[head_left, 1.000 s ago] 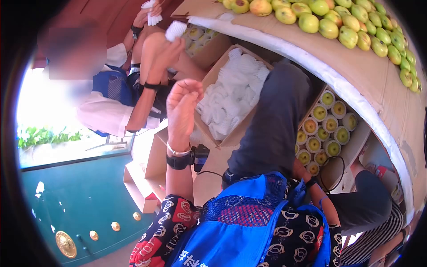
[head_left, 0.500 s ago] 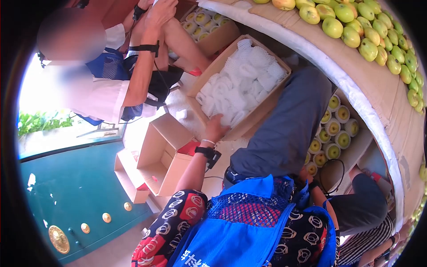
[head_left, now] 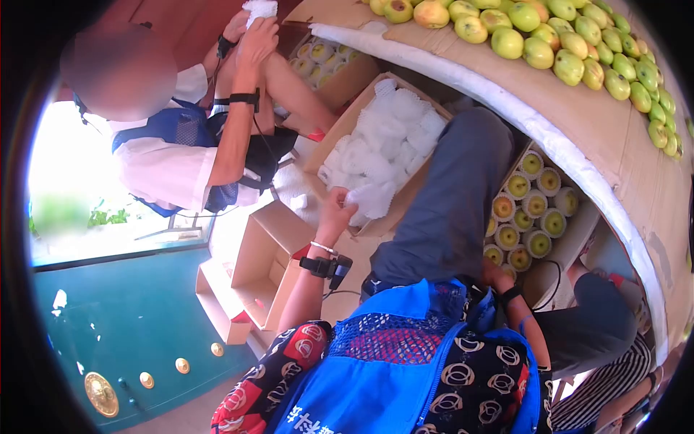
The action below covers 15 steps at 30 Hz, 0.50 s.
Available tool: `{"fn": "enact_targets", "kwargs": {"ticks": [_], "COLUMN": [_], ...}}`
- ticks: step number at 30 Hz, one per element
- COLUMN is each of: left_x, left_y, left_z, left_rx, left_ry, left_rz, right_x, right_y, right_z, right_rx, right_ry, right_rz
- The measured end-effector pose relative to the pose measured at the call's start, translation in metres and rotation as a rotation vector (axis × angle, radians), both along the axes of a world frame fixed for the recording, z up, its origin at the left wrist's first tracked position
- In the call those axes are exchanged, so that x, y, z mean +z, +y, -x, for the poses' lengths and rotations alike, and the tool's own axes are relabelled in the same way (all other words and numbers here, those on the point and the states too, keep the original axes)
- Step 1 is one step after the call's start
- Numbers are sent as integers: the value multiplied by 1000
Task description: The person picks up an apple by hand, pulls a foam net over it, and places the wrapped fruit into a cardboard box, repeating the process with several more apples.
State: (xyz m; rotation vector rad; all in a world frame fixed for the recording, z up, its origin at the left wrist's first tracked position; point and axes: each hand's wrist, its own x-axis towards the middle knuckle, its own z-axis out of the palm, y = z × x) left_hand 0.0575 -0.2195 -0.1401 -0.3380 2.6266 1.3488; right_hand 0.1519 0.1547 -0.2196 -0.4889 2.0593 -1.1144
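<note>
My left hand (head_left: 336, 215) is at the near edge of a cardboard box (head_left: 319, 155) full of white foam net sleeves (head_left: 390, 126). Its fingers pinch one white foam net (head_left: 373, 199), which stretches over the box's near corner. On the other side of my leg, my right hand (head_left: 497, 274) is low beside a carton of apples (head_left: 535, 204), each apple in a white foam net. My leg and clothing partly cover that hand, so I cannot make out its fingers or whether it holds anything.
A sloping stand (head_left: 499, 87) with loose green-yellow apples (head_left: 538, 52) curves along the right. Across from me a person (head_left: 166, 155) holds up a white foam net. Open cardboard boxes (head_left: 253, 271) stand at my left, near a teal cabinet (head_left: 137, 318). Another person (head_left: 600, 333) crouches at lower right.
My left hand has drawn back from inside the box's near edge and now pulls up a foam net. The view has shifted slightly. The other person's hands show a white net more clearly.
</note>
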Motion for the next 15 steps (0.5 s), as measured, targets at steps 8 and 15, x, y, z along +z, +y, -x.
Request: {"fn": "enact_targets", "kwargs": {"ticks": [8, 15], "left_x": [60, 152], "left_y": [54, 138], "left_z": [28, 23], "left_rx": [206, -91], "left_ry": [270, 199], "left_rz": [-509, -906], "right_x": [15, 64], "right_y": [24, 65], "right_z": [22, 49], "right_rx": [-249, -480], "right_ry": [-87, -245], "right_rz": [-175, 223]}}
